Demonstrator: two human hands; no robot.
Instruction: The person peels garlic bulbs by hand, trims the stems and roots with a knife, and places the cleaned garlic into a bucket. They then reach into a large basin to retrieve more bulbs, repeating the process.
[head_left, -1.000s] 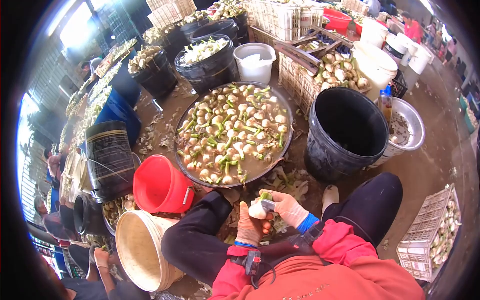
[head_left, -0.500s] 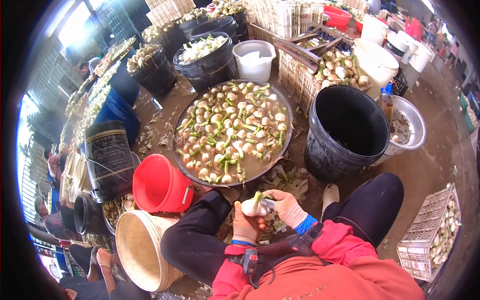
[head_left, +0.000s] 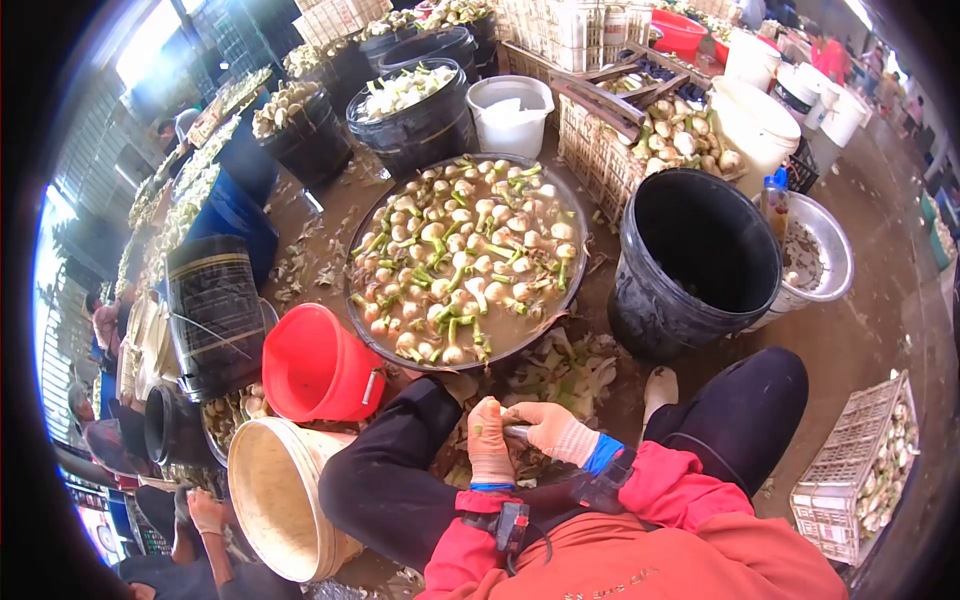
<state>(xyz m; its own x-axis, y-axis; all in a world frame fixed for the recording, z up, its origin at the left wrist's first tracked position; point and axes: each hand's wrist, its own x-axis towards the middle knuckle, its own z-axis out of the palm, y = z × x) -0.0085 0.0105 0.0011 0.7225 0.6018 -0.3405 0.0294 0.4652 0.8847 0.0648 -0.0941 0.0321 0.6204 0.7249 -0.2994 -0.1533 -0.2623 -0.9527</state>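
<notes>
My gloved left hand (head_left: 489,446) is raised, closed, in front of my lap; whatever lies inside its fingers is hidden. Beside it on the right, my gloved right hand (head_left: 562,434) grips a short metal tool (head_left: 517,431), whose end meets the left hand. Beyond both hands stands a wide round basin (head_left: 584,262) of murky water, with many pale bulbs (head_left: 475,290) with green stems floating in it. Pale peelings (head_left: 575,375) lie on the floor between the basin and my hands.
A red bucket (head_left: 322,365) and a cream bucket (head_left: 285,500) stand left. Right of the basin is a black bucket (head_left: 690,270), with a crate of bulbs (head_left: 855,470) lower right. Another person's hand (head_left: 207,512) shows lower left.
The white bulb seen in my left hand before is out of sight. My left hand has turned and risen slightly; my right hand has shifted a little left and down with the tool.
</notes>
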